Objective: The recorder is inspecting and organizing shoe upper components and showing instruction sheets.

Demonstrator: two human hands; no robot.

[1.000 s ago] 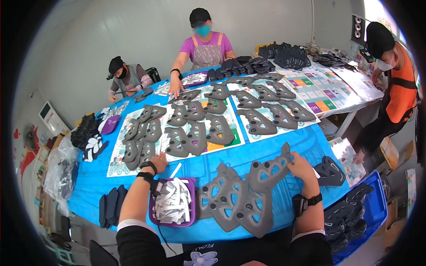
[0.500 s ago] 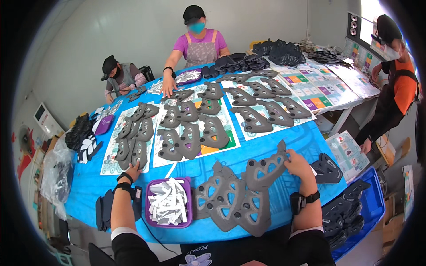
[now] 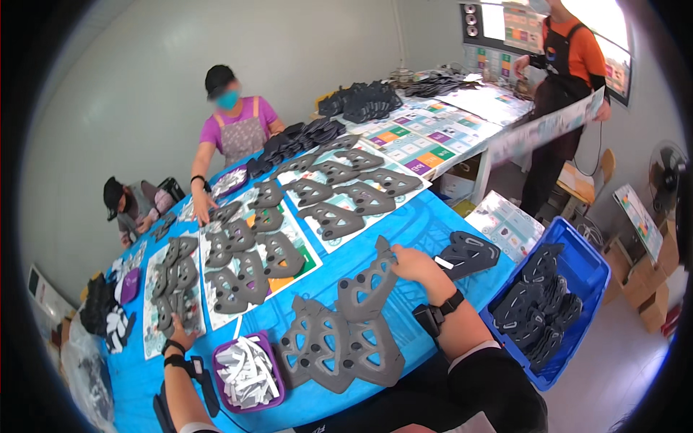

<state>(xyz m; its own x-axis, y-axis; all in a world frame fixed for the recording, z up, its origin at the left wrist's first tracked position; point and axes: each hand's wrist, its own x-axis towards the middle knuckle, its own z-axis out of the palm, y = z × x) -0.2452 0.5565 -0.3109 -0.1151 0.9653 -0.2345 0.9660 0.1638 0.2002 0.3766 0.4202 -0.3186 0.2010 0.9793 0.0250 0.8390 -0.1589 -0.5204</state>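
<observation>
My right hand (image 3: pixel 415 265) pinches the upper tip of a grey foam piece with cut-out openings and dark round dots (image 3: pixel 366 287). That piece overlaps more grey foam pieces (image 3: pixel 325 348) fanned out in front of me. At the left, my left hand (image 3: pixel 180 334) is closed around the near end of a foam piece (image 3: pixel 166 315), part of an overlapping group on a printed sheet (image 3: pixel 154 345); its fingertips are partly hidden. Between my arms stands a purple basket (image 3: pixel 280 393) filled with white and grey strips (image 3: pixel 247 372).
More foam pieces lie in rows on printed sheets (image 3: pixel 312 261) over the blue table cover (image 3: pixel 426 216). Dark pieces (image 3: pixel 468 254) sit right of my hand. A blue crate (image 3: pixel 588 292) holds more. A co-worker's hand (image 3: pixel 202 209) reaches across; another person carries a sheet (image 3: pixel 548 130).
The view has swung to the right, showing more of the blue crate. The person at the right has lifted a printed sheet. My hands stay at their foam pieces.
</observation>
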